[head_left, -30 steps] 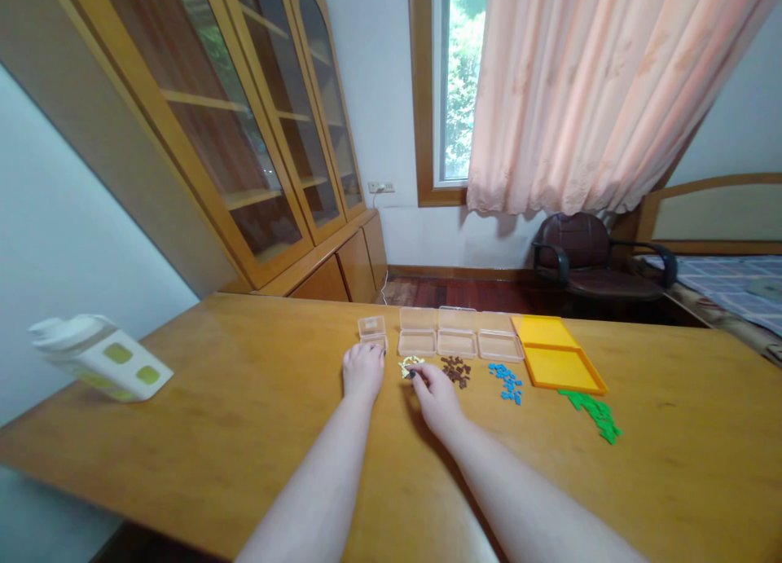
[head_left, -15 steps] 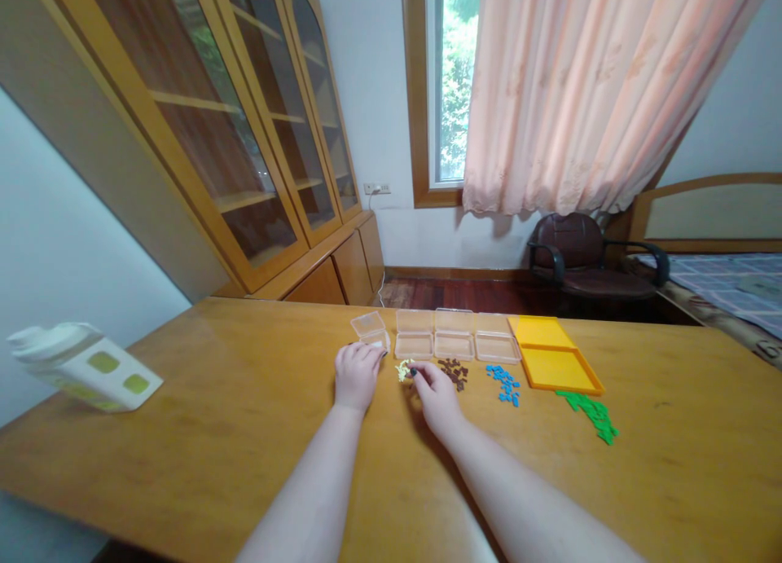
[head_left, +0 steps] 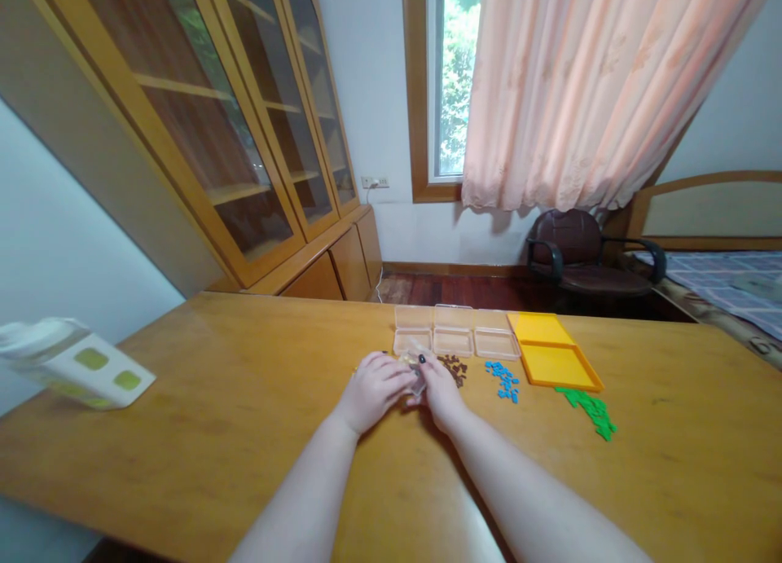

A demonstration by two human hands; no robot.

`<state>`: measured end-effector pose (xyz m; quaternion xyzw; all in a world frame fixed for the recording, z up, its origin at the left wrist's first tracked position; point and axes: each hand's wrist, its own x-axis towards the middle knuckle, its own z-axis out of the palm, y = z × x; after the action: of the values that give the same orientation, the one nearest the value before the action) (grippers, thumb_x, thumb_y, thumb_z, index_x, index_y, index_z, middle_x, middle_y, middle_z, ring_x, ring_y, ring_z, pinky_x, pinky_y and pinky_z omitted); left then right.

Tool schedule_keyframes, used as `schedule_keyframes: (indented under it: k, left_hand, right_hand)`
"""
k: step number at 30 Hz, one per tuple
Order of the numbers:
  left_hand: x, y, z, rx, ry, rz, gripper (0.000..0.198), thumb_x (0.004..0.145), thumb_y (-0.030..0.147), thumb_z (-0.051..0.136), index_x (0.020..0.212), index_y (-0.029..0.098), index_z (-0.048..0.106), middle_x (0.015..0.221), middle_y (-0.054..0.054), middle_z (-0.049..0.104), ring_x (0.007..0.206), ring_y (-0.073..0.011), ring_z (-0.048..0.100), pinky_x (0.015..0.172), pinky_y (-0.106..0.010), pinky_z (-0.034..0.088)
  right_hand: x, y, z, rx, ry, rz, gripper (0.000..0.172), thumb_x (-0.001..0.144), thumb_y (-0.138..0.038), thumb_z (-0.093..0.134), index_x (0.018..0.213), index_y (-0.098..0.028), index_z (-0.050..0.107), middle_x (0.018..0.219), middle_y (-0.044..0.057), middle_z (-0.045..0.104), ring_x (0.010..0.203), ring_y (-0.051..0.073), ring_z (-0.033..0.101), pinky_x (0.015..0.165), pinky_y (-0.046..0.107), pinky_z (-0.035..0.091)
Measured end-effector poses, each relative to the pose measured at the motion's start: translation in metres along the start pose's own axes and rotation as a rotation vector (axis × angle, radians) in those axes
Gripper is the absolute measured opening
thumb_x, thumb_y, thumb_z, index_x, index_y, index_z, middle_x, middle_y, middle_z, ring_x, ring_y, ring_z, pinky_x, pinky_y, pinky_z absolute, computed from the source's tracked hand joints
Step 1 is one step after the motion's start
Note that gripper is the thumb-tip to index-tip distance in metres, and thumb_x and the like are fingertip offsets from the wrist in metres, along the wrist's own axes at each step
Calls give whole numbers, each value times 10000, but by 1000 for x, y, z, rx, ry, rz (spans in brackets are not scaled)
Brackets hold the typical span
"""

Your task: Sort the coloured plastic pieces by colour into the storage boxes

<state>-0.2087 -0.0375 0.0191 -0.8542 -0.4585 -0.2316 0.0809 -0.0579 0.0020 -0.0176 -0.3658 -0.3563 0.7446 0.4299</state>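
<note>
My left hand and my right hand meet over the table, both closed around a small clear plastic box. Fingers cover much of the box, so its lid position is hard to make out. Pale yellow bits show by the fingertips; I cannot tell whether they lie in the box or behind it. Just right of my right hand is a pile of small brown pieces. Farther right lie blue pieces and green pieces.
Several open clear boxes stand in a row behind the piles, beside an open yellow case. A white carton is at the table's left. Beyond the table are a glass-door cabinet and an office chair.
My left hand has brought the small clear box from the row's left end to the right and nearer. My right hand has joined it on the box. The view shifted slightly.
</note>
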Motion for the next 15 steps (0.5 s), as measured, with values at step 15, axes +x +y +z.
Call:
schedule_keyframes:
  k: [15]
  left_hand:
    - [-39,-70,-12,110,-373,-905,224,778,279,534,937,256,690,1036,-40,672,950,-192,598,823,-257,419]
  right_hand:
    - [7,1,-1,56,148,78,320,719,-376,601,961,-168,573,810,53,651,646,165,618,418,256,533]
